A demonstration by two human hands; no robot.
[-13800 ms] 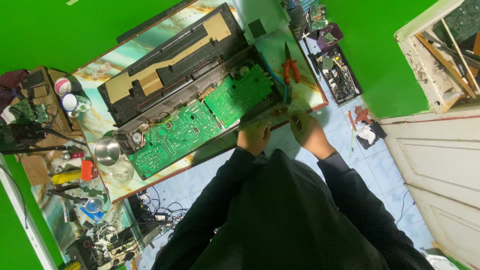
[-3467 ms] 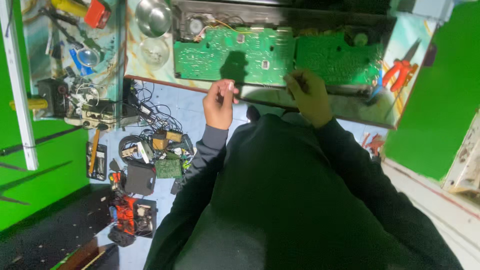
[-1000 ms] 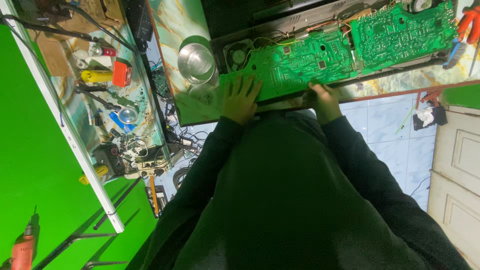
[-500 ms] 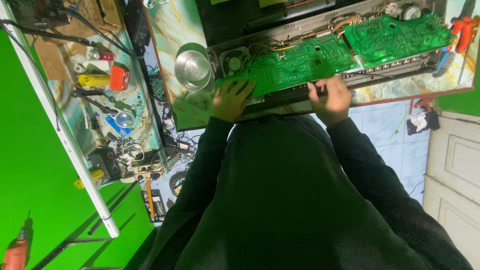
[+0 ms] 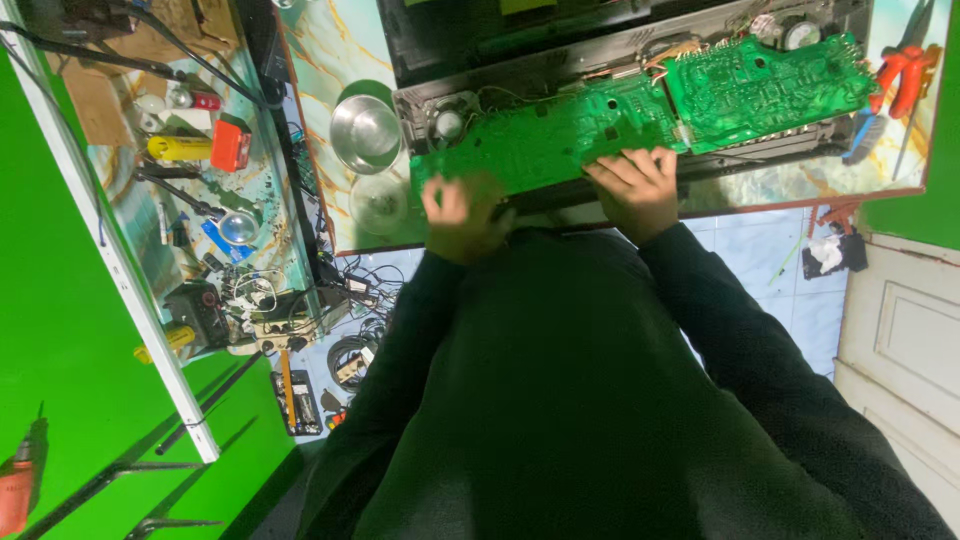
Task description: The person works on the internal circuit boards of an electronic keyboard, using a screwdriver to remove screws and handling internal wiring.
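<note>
In the upper middle of the frame, both the left hand (image 5: 462, 212) and right hand (image 5: 634, 188) lie with loosely spread fingers on the near edge of the green circuit board (image 5: 560, 140), gripping nothing, so a hard push could bend it or tear its thin wires.

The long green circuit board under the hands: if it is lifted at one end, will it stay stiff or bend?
The green circuit board looks thin and long, so it may flex slightly. Wires near its top edge probably tether it. Both the left hand and the right hand rest at its near edge.
</note>
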